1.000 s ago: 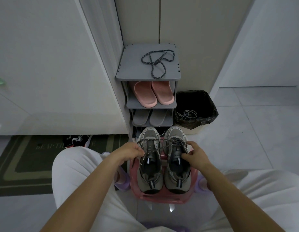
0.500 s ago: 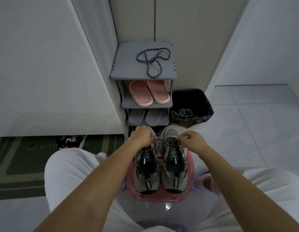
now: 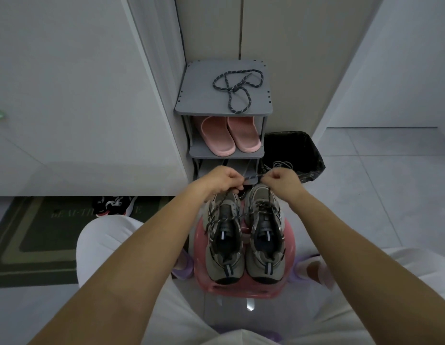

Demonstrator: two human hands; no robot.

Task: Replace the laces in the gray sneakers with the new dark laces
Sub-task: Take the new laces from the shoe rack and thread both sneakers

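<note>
1. Risk, as judged: an uneven pull between the two fists could drag one end short through the eyelets. A hard tug could tip the shoes off their perch.
2. Left hand (image 3: 222,179) and right hand (image 3: 281,181) were both curled tight, each pinching the dark lace (image 3: 252,177). A short taut span ran between them, above centre of frame.
3. Strands ran down to the gray sneakers (image 3: 265,240), which sat side by side on a pink stool (image 3: 241,291), centre frame.
4. Higher up, a second dark lace (image 3: 237,88) lay looped on the shoe rack (image 3: 191,100). Pale laces (image 3: 280,165) lay in the black bin (image 3: 313,155), right of the rack.

Gray sneakers (image 3: 265,245) side by side on pink stool (image 3: 241,291); dark lace (image 3: 234,88) atop gray rack (image 3: 196,95).
</note>
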